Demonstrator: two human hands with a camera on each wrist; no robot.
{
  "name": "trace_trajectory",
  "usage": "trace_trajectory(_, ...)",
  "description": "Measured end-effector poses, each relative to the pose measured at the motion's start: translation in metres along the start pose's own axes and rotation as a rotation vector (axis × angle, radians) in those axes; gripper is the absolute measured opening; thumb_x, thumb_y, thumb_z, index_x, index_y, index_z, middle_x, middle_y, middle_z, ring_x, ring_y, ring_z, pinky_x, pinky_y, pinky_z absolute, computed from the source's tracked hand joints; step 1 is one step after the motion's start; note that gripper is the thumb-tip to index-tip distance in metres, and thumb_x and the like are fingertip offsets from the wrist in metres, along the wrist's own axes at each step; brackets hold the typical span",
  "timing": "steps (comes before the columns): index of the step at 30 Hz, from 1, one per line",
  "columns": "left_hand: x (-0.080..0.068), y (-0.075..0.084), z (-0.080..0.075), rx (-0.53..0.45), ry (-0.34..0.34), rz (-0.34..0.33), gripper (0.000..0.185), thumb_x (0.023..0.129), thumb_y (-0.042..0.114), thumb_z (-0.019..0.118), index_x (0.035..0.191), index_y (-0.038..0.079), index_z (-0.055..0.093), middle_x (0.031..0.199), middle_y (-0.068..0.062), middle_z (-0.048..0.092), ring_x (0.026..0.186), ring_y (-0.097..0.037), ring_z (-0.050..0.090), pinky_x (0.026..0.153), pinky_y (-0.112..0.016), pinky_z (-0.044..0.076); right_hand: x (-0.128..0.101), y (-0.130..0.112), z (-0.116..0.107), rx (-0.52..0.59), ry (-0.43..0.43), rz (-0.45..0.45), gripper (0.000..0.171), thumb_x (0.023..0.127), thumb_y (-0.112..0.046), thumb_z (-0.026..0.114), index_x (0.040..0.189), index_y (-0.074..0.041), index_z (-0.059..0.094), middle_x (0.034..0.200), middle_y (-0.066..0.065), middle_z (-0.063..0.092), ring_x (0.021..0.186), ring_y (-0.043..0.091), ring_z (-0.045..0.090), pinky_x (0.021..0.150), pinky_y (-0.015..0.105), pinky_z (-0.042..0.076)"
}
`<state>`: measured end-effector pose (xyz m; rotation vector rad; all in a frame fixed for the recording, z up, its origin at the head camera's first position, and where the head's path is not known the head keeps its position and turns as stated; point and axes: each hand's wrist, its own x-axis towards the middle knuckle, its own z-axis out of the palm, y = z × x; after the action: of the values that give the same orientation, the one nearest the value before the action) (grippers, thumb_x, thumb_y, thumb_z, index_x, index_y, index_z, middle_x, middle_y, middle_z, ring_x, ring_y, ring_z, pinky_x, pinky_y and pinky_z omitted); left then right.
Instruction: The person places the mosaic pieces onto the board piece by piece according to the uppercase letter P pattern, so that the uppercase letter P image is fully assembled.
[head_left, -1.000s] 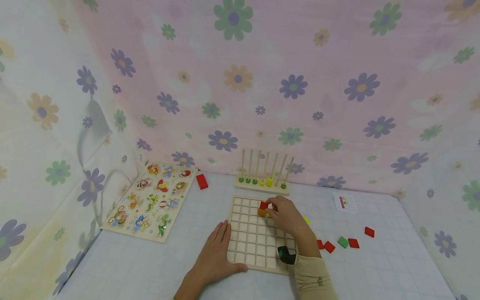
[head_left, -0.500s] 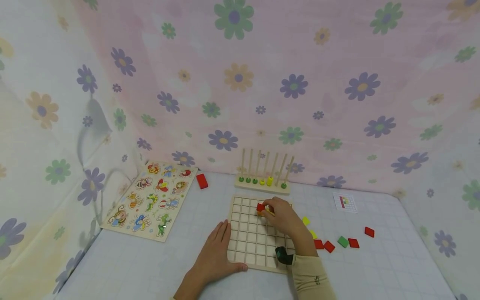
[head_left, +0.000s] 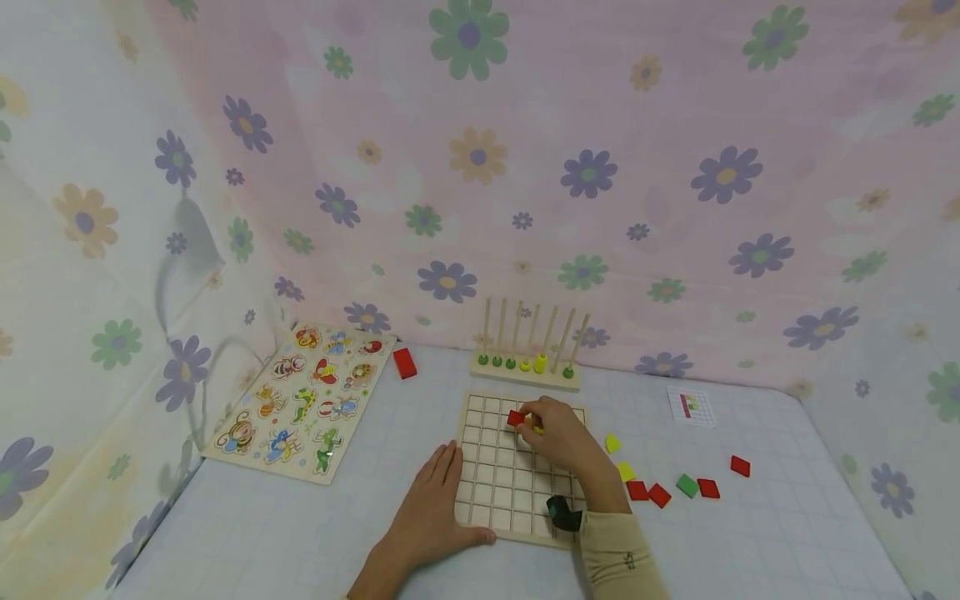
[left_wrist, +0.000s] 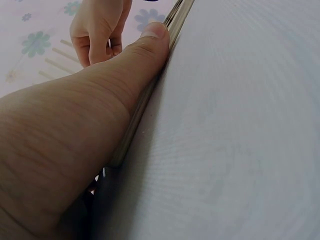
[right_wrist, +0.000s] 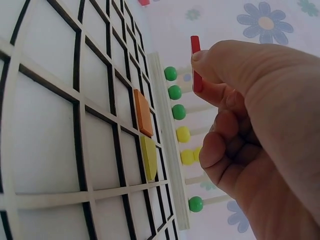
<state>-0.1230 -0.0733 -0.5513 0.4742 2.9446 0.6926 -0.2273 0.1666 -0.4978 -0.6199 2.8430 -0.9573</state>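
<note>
My right hand pinches a thin red square tile between thumb and forefinger, with the other fingers curled under. In the right wrist view the tile stands edge-on, apart from the wooden grid board. An orange tile and a yellow tile sit side by side in cells of that board; my right hand mostly hides them in the head view. My left hand lies at the board's near left corner, fingers straight along the left side and thumb on the near edge.
Behind the board stands a peg rack with green and yellow beads. A wooden insect puzzle and a red block are at left. Loose red tiles, a green tile, yellow tiles and a pattern card lie right.
My right hand has shifted a little left and towards me, carrying the red tile off the spot over the orange tile. The left hand has stayed in place.
</note>
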Motion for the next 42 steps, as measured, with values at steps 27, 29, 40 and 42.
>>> trace_trajectory(27,0.001,0.000,0.000,0.001,0.004,-0.002,0.136,0.067,0.092,0.062,0.162,0.004,0.022,0.171,-0.014,0.021,0.159,-0.032,0.018,0.127,-0.048,0.028,0.011,-0.001,0.010,-0.120,0.046,-0.073,0.016,0.091,-0.013,0.072,0.105,-0.004,0.075,0.079,-0.002,0.056,0.065,0.010,0.044,0.060,0.023,0.040)
trace_trajectory(29,0.001,0.000,0.000,0.002,0.006,0.000,0.136,0.067,0.092,0.062,0.162,0.004,0.022,0.171,-0.014,0.021,0.159,-0.032,0.018,0.127,-0.048,0.027,0.012,-0.002,0.011,-0.130,0.050,-0.090,0.016,0.091,-0.012,0.072,0.104,-0.004,0.075,0.079,-0.001,0.057,0.065,0.010,0.044,0.060,0.024,0.041)
trace_trajectory(40,0.002,-0.001,0.001,0.004,0.008,0.001,0.136,0.067,0.092,0.062,0.162,0.003,0.023,0.170,-0.014,0.022,0.159,-0.032,0.019,0.127,-0.048,0.028,0.014,-0.002,0.014,-0.174,0.025,-0.068,0.019,0.093,-0.013,0.071,0.108,-0.002,0.074,0.082,0.000,0.057,0.068,0.012,0.043,0.060,0.026,0.039)
trace_trajectory(42,0.001,-0.002,0.002,0.008,0.009,0.000,0.136,0.067,0.093,0.062,0.162,0.003,0.023,0.170,-0.014,0.022,0.159,-0.032,0.019,0.127,-0.048,0.028,0.013,-0.002,0.015,-0.174,0.023,-0.061,0.019,0.093,-0.013,0.071,0.108,-0.002,0.073,0.084,0.000,0.059,0.069,0.012,0.044,0.061,0.027,0.040)
